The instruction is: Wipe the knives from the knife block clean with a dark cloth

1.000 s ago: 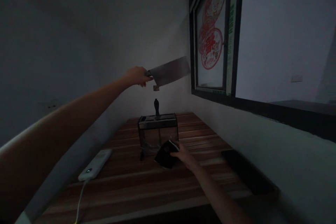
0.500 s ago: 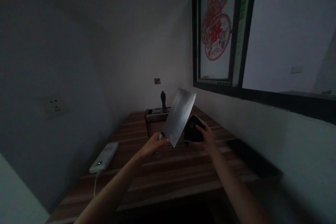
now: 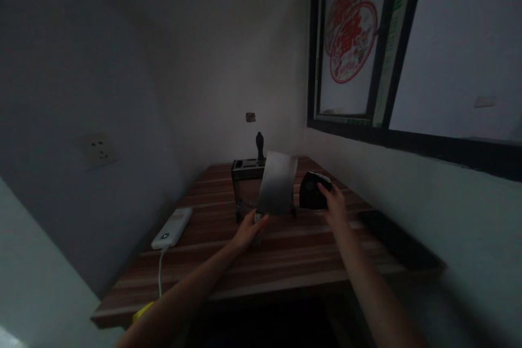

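My left hand (image 3: 249, 229) is closed at the lower left end of a cleaver (image 3: 278, 182), whose wide grey metal blade stands tilted upward. The handle is mostly hidden by my fingers. To its right, my right hand (image 3: 336, 202) grips a black, flat-looking piece with a pale upper edge (image 3: 313, 191); whether it is cloth or card I cannot tell. The two things are apart. Behind the blade stands a dark-framed knife holder (image 3: 247, 164) with a black handle (image 3: 260, 145) sticking up from its top. The blade hides part of the holder.
The striped wooden table (image 3: 281, 277) bears a white power bank (image 3: 173, 227) with a white cable (image 3: 160, 272) at left. A long black object (image 3: 402, 239) lies along the right edge. Something yellow (image 3: 142, 311) shows beside my left forearm. Walls and a dark-framed window (image 3: 354, 124) border the table.
The cleaver's blade has turned more upright and faces me more squarely. My right hand has moved the black piece rightward, away from the blade. The whole view has shifted slightly.
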`<state>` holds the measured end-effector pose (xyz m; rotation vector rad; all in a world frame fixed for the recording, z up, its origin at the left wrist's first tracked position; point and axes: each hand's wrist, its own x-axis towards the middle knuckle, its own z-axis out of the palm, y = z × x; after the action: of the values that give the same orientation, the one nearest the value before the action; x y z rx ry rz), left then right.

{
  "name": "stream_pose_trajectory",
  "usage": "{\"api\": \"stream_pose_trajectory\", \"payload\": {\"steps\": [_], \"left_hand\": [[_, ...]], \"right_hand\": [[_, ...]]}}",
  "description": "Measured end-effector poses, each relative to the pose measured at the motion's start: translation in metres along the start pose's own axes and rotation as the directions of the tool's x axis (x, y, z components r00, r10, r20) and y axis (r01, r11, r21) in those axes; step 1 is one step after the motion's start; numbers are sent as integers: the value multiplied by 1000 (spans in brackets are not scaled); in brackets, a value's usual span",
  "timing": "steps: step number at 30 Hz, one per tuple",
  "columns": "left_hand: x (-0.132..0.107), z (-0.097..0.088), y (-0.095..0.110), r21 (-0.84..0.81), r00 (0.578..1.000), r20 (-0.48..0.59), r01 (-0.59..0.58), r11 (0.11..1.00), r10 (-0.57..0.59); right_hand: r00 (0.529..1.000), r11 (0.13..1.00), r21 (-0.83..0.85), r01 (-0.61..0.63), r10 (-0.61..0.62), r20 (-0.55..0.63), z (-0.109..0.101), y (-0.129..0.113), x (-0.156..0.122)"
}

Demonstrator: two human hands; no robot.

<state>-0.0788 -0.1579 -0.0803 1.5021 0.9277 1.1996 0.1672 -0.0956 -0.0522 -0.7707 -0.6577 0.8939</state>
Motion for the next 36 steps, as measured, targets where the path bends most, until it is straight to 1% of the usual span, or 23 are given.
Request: {"api": "stream_pose_trajectory", "payload": {"steps": [4,7,11,17,20,22,24,25,27,28,29,30,31,32,33,34,35,36], "left_hand": [[1,-1,-7,35,1000,-8,6,999,-5],[2,-2,-9,30,999,-48,-3,1000,4],[3,-3,-10,61,994,-110,-24,998,30],[4,-3,-11,73,993,-102,-50,996,57],[5,-3,-13,93,993,-104,-46,995,56],[6,-3,-13,102,992,-110,-45,994,56],[6,-4,-13,114,991,-118,-46,992,59],[6,-4,-13,118,990,-123,-47,992,62],[6,-4,-13,125,989,-136,-49,991,66],[6,-4,-13,127,988,-140,-50,991,68],[5,-4,-12,128,987,-143,-50,991,68],[5,-4,-12,127,988,-142,-49,991,67],[4,-3,-11,126,988,-138,-48,991,65],[4,-3,-10,122,989,-132,-45,991,61],[3,-3,-10,118,990,-127,-40,992,55],[3,-3,-10,114,991,-126,-35,993,49],[3,-2,-10,112,991,-128,-30,993,44],[3,-3,-11,110,990,-134,-26,994,41]], "right_hand": [[996,994,58,-91,90,13,-1,0,1],[992,988,86,-129,129,12,0,0,-1],[993,988,96,-119,118,12,1,1,-1],[995,991,88,-98,100,-12,-1,5,1],[997,996,56,-63,66,-44,0,5,2],[998,999,49,-1,5,-61,5,0,5],[989,990,59,125,-120,-90,14,-9,9],[973,976,57,210,-203,-107,21,-17,10],[922,929,2,370,-367,-127,36,-35,8],[877,886,-47,462,-464,-127,45,-44,5],[814,822,-108,560,-569,-115,54,-52,0],[737,735,-174,655,-672,-66,63,-59,-6],[653,627,-230,744,-756,50,72,-62,-14],[561,510,-253,822,-802,207,79,-63,-23],[452,384,-242,891,-800,394,86,-60,-32],[332,260,-206,943,-755,566,91,-54,-42],[231,161,-165,973,-664,711,94,-45,-51],[142,82,-117,990,-570,809,96,-34,-58]]}}
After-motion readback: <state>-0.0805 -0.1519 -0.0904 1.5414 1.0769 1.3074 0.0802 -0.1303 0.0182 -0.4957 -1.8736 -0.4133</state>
